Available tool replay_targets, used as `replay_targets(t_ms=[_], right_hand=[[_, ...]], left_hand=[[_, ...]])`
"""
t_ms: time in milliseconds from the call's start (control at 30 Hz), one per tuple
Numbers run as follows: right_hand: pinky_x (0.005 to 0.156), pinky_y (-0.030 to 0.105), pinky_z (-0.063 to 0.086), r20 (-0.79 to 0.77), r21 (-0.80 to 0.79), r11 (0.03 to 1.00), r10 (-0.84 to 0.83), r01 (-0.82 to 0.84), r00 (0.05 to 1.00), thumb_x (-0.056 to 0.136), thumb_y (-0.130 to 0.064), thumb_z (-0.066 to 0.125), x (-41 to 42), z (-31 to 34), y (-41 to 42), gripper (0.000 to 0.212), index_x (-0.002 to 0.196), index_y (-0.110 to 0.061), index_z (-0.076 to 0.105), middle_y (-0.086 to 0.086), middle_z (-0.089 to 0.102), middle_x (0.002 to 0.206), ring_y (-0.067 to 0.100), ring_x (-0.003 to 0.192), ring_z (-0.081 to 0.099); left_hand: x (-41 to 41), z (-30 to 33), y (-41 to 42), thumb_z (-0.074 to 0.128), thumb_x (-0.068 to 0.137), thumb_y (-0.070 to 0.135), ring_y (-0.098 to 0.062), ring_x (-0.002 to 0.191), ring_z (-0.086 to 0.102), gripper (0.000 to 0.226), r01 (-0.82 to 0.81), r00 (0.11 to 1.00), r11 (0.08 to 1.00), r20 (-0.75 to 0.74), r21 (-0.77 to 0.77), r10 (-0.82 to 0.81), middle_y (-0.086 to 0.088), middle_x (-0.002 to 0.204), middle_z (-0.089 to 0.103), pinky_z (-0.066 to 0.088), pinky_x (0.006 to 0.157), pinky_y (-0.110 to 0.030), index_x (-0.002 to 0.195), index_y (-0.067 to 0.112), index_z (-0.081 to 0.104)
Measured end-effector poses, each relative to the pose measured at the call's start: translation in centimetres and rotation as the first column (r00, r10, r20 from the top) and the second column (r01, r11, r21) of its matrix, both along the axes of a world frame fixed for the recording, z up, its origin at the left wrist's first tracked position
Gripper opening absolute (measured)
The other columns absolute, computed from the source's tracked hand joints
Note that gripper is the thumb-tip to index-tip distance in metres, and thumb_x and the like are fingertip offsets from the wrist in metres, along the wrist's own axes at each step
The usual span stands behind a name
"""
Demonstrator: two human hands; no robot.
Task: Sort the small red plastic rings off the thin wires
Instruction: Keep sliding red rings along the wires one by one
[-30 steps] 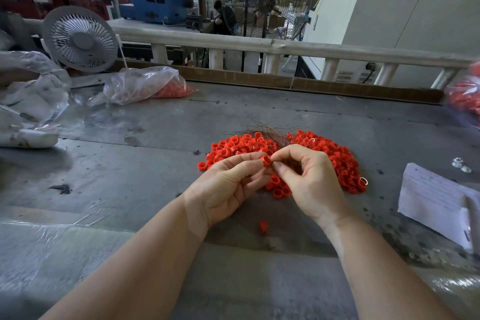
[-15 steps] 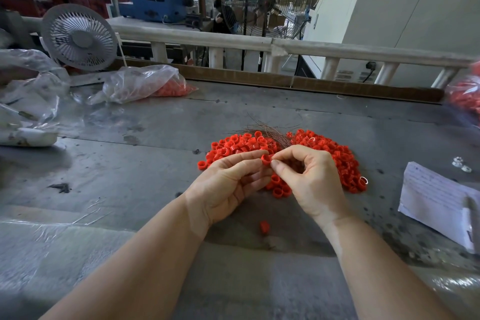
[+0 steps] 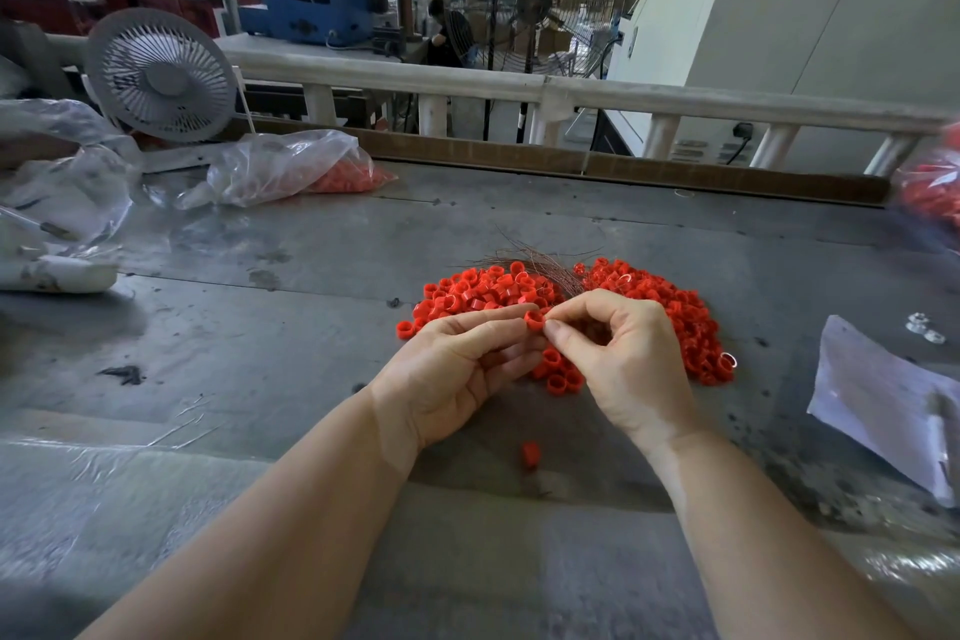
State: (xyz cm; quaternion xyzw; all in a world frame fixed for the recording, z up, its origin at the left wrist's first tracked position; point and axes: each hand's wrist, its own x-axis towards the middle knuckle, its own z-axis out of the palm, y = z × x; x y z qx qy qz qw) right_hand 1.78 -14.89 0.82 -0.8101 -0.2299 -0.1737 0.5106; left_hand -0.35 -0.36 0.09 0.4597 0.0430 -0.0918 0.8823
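A heap of small red plastic rings (image 3: 654, 296) lies on the grey table (image 3: 260, 327), with a bundle of thin brown wires (image 3: 540, 261) across its far middle. My left hand (image 3: 457, 369) and my right hand (image 3: 618, 353) meet just in front of the heap. Between their fingertips they pinch one red ring (image 3: 533, 319). I cannot tell whether a wire runs through it. A single red ring (image 3: 530, 454) lies alone on the table nearer to me, between my forearms.
A clear bag with red rings (image 3: 291, 172) lies at the back left beside a white fan (image 3: 161, 78) and crumpled plastic (image 3: 62, 182). A white paper (image 3: 883, 395) lies at the right, another bag of red rings (image 3: 935, 192) at the far right edge. A railing (image 3: 571, 88) borders the table's far side.
Both hands stay in the same place with the ring pinched between them; only small finger shifts show.
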Motion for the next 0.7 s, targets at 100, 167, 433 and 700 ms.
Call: replay_targets(t_ms=[100,167,433,700], right_hand=[[0.061,0.01,0.044,0.004,0.0,1.0,0.001,-0.001,1.0,0.077,-0.001,0.07,-0.04,0.05,-0.02,0.015,0.069,-0.013,0.07,-0.009,0.065,0.065,0.006,0.066,0.06],[0.061,0.011,0.045,0.007,-0.004,1.0,0.002,-0.002,1.0,0.077,0.0,0.07,-0.05,0.11,-0.04,0.014,0.069,-0.012,0.071,-0.007,0.066,0.065,0.008,0.066,0.061],[0.061,0.009,0.044,-0.008,-0.014,1.0,0.006,-0.006,1.0,0.077,0.0,0.069,-0.06,0.16,-0.18,0.016,0.07,-0.013,0.07,-0.007,0.066,0.066,0.005,0.065,0.06],[0.064,0.013,0.047,-0.017,-0.018,1.0,0.003,-0.004,1.0,0.078,0.001,0.069,-0.21,0.36,-0.15,0.014,0.071,-0.011,0.071,-0.006,0.066,0.068,0.007,0.068,0.061]], left_hand=[[-0.04,0.0,0.02,0.062,0.064,0.002,-0.016,0.064,0.07,0.017,0.001,1.0,1.0,-0.002,-0.005,-0.001,-0.013,0.072,0.071,0.056,0.057,-0.021,0.073,0.006,0.076],[-0.07,0.03,0.02,0.061,0.064,0.001,-0.016,0.065,0.07,0.018,0.004,1.0,1.0,-0.005,-0.011,-0.004,-0.014,0.072,0.071,0.056,0.057,-0.022,0.073,0.006,0.076],[-0.06,-0.02,0.1,0.061,0.065,0.001,-0.017,0.067,0.071,0.025,0.001,1.0,1.0,-0.013,-0.017,-0.002,-0.015,0.075,0.072,0.056,0.057,-0.021,0.089,0.0,0.068],[-0.06,0.09,0.14,0.061,0.063,-0.001,-0.017,0.065,0.071,0.02,0.013,1.0,1.0,-0.019,-0.009,-0.013,-0.015,0.074,0.072,0.056,0.056,-0.021,0.073,0.006,0.076]])
